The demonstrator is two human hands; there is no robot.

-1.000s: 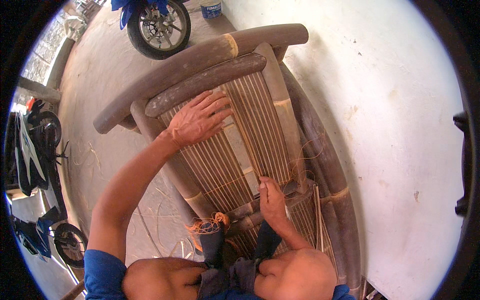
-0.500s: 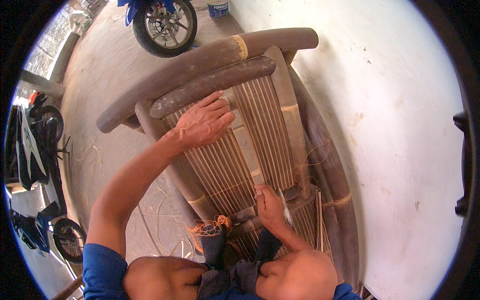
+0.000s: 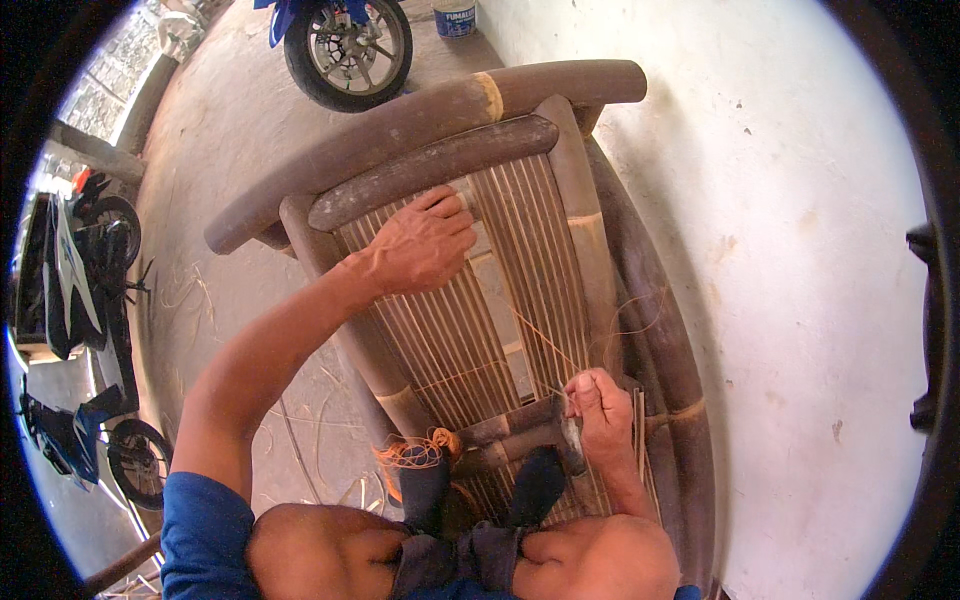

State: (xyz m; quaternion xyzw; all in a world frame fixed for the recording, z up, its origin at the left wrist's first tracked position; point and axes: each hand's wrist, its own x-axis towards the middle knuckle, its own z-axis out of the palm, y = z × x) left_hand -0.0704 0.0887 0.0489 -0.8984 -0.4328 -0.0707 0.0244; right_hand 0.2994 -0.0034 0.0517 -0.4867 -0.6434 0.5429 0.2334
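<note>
A dark bamboo chair frame with panels of thin slats stands before me. My left hand rests on the slats near the upper rail, its fingers curled; what they hold is hidden. My right hand is closed at the lower right of the panel, pinching a thin orange string that runs taut up to the gap between the slats. Against this hand is a pale, narrow tool-like thing whose kind I cannot make out. Another thin strand crosses the left slats.
A bundle of orange string lies by my foot. Loose strips litter the floor at left. A white wall rises close on the right. A motorbike wheel and a blue bucket stand beyond; more motorbikes at far left.
My right hand has moved right and slightly down from the middle gap, drawing the orange string taut. My left hand's fingers have curled in more, at nearly the same place.
</note>
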